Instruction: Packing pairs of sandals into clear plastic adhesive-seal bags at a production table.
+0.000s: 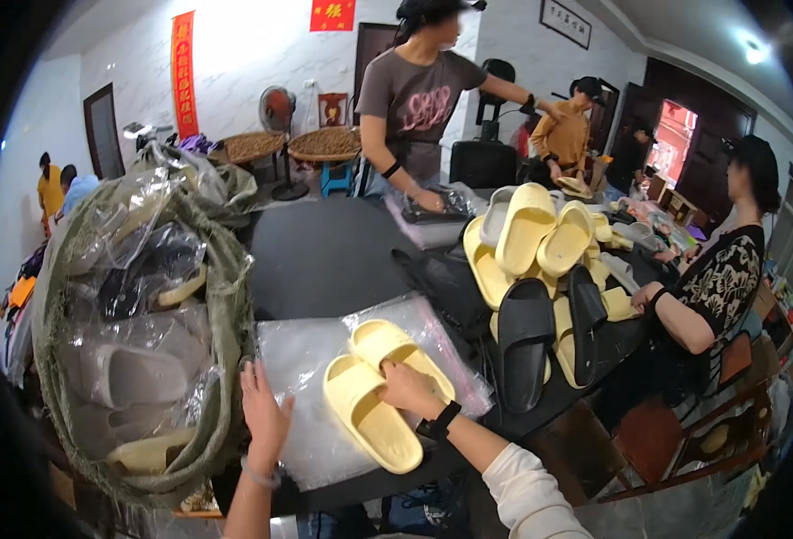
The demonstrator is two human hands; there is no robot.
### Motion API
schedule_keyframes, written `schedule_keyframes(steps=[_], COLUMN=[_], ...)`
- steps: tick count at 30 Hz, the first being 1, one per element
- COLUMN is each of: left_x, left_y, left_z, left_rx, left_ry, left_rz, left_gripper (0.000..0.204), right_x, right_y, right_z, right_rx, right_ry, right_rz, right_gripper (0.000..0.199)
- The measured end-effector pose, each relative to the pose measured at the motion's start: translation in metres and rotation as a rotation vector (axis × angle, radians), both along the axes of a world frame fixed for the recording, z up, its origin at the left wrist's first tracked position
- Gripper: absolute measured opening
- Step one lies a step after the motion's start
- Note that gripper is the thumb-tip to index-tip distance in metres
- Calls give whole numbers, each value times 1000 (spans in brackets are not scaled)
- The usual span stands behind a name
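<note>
Characters are borne by a long, vertical red paper banner (184,75) at far left, a red rectangular paper sign (332,14) at far centre and a dark-framed white rectangular plaque (565,22) at far right; pink lettering is carried by a grey-brown fabric T-shirt (421,99).

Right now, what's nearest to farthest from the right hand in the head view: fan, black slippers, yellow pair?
1. Yellow pair: touching the right hand
2. Black slippers: to the hand's right
3. Fan: far back, left
</note>
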State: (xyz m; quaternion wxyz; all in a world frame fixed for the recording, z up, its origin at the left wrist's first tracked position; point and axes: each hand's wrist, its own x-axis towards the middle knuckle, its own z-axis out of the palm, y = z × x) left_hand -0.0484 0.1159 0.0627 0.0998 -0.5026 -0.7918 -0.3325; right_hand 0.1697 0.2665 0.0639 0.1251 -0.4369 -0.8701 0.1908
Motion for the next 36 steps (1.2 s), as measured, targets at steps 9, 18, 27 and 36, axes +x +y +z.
schedule_keyframes(steps=[9, 18, 27, 36], left_x=[32, 35, 30, 30], left_y=[-53, -55, -59, -51], left_z=[-46, -45, -45, -44], left_rx=[-330, -340, -161, -200], left_ry=[-73, -138, -27, -140], left_rz=[-164, 273, 52, 28], left_gripper=[54, 81, 62, 75], right_x=[9, 15, 26, 31], right_y=[14, 9, 18, 32], right_z=[-24, 10, -11, -29], right_rx=[-12, -326, -411, -453], right_ry=[95, 235, 363, 510], right_rz=[4, 61, 140, 156], right_gripper=[41, 49, 54, 55])
